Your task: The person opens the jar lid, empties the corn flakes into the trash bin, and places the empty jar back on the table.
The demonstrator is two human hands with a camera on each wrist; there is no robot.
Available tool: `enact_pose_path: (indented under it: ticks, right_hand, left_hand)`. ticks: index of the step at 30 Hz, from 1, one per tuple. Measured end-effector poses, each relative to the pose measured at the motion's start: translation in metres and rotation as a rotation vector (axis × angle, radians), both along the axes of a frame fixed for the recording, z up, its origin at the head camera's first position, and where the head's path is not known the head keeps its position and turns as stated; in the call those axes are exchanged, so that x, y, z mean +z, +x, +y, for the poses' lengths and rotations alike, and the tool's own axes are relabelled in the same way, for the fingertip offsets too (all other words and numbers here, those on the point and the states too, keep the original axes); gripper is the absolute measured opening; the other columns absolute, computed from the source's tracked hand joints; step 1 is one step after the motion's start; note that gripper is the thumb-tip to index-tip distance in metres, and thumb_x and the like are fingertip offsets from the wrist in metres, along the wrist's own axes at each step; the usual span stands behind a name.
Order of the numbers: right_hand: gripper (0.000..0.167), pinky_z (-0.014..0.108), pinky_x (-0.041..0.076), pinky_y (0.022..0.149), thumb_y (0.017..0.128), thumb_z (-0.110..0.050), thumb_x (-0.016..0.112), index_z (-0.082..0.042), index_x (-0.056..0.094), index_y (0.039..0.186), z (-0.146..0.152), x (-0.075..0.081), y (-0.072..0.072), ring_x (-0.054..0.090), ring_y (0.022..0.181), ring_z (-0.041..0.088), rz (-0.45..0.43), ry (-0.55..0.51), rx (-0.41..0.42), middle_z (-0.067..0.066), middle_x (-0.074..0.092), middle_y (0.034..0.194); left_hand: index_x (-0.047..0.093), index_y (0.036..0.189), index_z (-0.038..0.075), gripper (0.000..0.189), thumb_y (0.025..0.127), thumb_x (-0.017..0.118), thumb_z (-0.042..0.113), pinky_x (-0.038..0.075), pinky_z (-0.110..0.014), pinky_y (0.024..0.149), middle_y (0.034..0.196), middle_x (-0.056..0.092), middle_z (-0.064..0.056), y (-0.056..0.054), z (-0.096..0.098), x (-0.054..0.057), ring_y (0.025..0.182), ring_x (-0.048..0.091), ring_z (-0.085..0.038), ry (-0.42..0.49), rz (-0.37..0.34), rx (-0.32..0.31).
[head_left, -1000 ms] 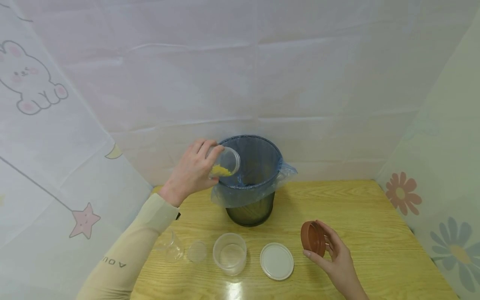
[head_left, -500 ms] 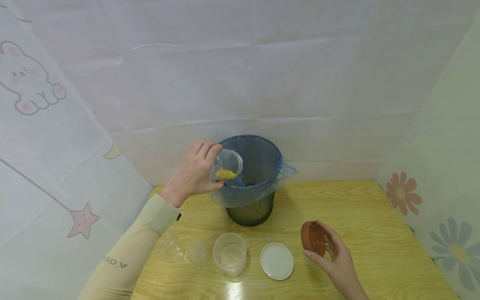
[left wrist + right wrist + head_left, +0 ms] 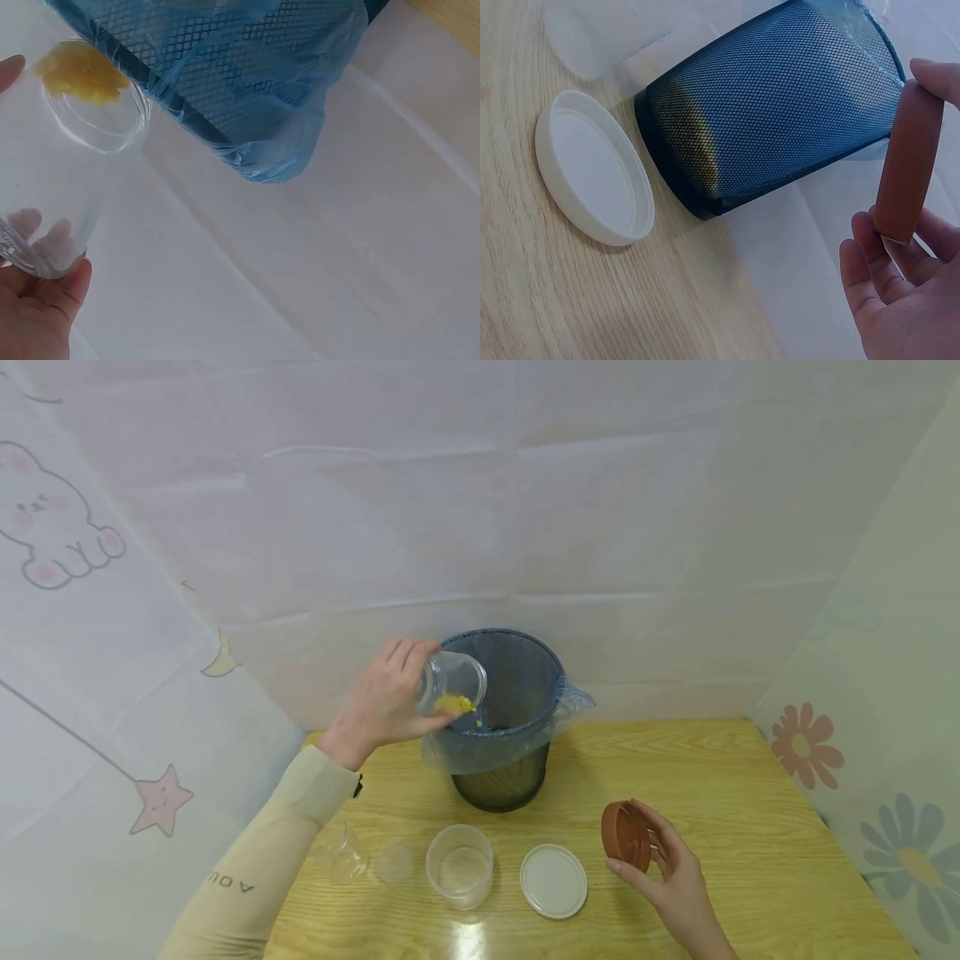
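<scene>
My left hand (image 3: 386, 702) grips a clear jar (image 3: 457, 677), tipped on its side with its mouth over the mesh bin (image 3: 506, 781). Yellow bits (image 3: 453, 703) lie along the jar's lower wall, and a few small pieces show just outside its rim. In the left wrist view the yellow clump (image 3: 82, 71) sits by the mouth, beside the bin's blue bag (image 3: 277, 150). My right hand (image 3: 672, 885) holds a reddish-brown round lid (image 3: 621, 837) on edge above the table, pinched between thumb and fingers.
A white lid (image 3: 554, 882) lies flat on the wood table (image 3: 735, 793). Left of it stands a clear open tub (image 3: 460, 870), then a small clear disc (image 3: 395, 863) and a clear container (image 3: 347, 856). Fabric walls (image 3: 525, 527) enclose the table's back and sides.
My left hand has tipped the jar further and moved it slightly right over the bin. The yellow bits have slid towards the mouth and some are dropping out. My right hand stays still.
</scene>
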State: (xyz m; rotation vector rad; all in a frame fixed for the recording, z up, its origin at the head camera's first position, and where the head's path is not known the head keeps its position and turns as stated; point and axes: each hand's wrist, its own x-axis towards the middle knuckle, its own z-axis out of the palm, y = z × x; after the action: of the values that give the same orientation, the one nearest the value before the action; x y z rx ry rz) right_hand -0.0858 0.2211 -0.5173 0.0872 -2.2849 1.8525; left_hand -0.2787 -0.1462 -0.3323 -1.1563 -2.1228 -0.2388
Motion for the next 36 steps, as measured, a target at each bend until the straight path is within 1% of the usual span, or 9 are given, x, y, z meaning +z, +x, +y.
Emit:
enact_pose_path:
  ticks: [6,9,12,19,24,27,29,33,36]
  right_hand:
    - [0.077,0.017,0.048,0.092,0.087,0.001,0.079,-0.009,0.041,0.154,0.0,0.0,-0.001,0.058,0.112,0.011,0.006,0.001,0.002,0.009,0.053,0.14]
    - [0.077,0.016,0.048,0.092,0.087,0.001,0.079,-0.006,0.04,0.154,0.0,-0.001,-0.001,0.058,0.112,0.01,0.005,0.002,0.002,0.009,0.053,0.14]
    - [0.077,0.016,0.047,0.092,0.088,0.0,0.079,-0.006,0.04,0.154,0.0,-0.001,-0.001,0.058,0.113,0.009,0.0,0.004,0.002,0.009,0.053,0.14]
    - [0.077,0.016,0.048,0.091,0.088,0.0,0.078,-0.004,0.039,0.154,0.0,-0.001,0.0,0.058,0.112,0.009,-0.003,0.006,0.0,0.009,0.053,0.14]
    - [0.077,0.016,0.048,0.09,0.088,-0.001,0.079,-0.005,0.04,0.154,-0.002,-0.002,0.0,0.058,0.113,0.009,-0.008,0.001,-0.002,0.009,0.054,0.14]
    - [0.077,0.016,0.048,0.091,0.088,-0.001,0.079,-0.008,0.04,0.154,-0.002,-0.003,0.0,0.058,0.113,0.009,-0.01,0.004,-0.003,0.009,0.053,0.141]
    - [0.077,0.017,0.048,0.091,0.088,-0.001,0.079,-0.009,0.041,0.154,-0.002,-0.003,0.0,0.058,0.113,0.008,-0.008,0.006,-0.005,0.009,0.053,0.141]
    - [0.076,0.016,0.048,0.09,0.089,-0.002,0.078,-0.009,0.041,0.154,-0.002,-0.003,0.0,0.058,0.113,0.008,-0.011,0.007,-0.006,0.009,0.053,0.14]
    - [0.076,0.016,0.048,0.091,0.089,-0.002,0.078,-0.01,0.041,0.154,-0.003,-0.004,-0.001,0.057,0.113,0.009,-0.012,0.006,-0.007,0.01,0.053,0.142]
  left_hand:
    - [0.058,0.123,-0.008,0.091,0.068,0.086,0.058,0.051,-0.044,0.09,0.113,0.063,-0.02,0.001,0.003,-0.001,0.101,0.058,-0.037,0.027,-0.012,0.045]
    - [0.058,0.123,-0.008,0.093,0.067,0.086,0.06,0.052,-0.045,0.088,0.114,0.063,-0.019,0.002,0.005,-0.003,0.101,0.058,-0.036,0.037,-0.056,0.085]
    - [0.057,0.126,-0.006,0.092,0.069,0.085,0.061,0.052,-0.045,0.088,0.117,0.063,-0.018,0.005,0.006,-0.004,0.104,0.059,-0.035,0.059,-0.159,0.133]
    - [0.055,0.139,0.002,0.095,0.077,0.073,0.073,0.048,-0.048,0.096,0.129,0.061,-0.011,0.012,0.012,-0.004,0.116,0.056,-0.033,0.18,-0.508,0.297]
    - [0.053,0.14,0.001,0.097,0.079,0.069,0.074,0.046,-0.051,0.099,0.129,0.06,-0.012,0.011,0.015,-0.005,0.119,0.055,-0.035,0.189,-0.568,0.341]
    - [0.054,0.139,0.002,0.093,0.08,0.071,0.072,0.045,-0.051,0.099,0.128,0.061,-0.012,0.01,0.015,-0.007,0.119,0.055,-0.036,0.197,-0.544,0.33]
    - [0.055,0.137,0.001,0.09,0.079,0.074,0.067,0.046,-0.05,0.098,0.128,0.061,-0.013,0.009,0.016,-0.006,0.118,0.055,-0.037,0.215,-0.484,0.298]
    - [0.058,0.133,-0.001,0.086,0.078,0.078,0.062,0.049,-0.048,0.093,0.125,0.063,-0.015,0.007,0.019,-0.001,0.11,0.057,-0.037,0.244,-0.247,0.201]
    - [0.059,0.131,0.0,0.085,0.076,0.077,0.062,0.052,-0.047,0.086,0.116,0.065,-0.015,0.005,0.022,0.001,0.102,0.06,-0.036,0.163,-0.076,0.178]
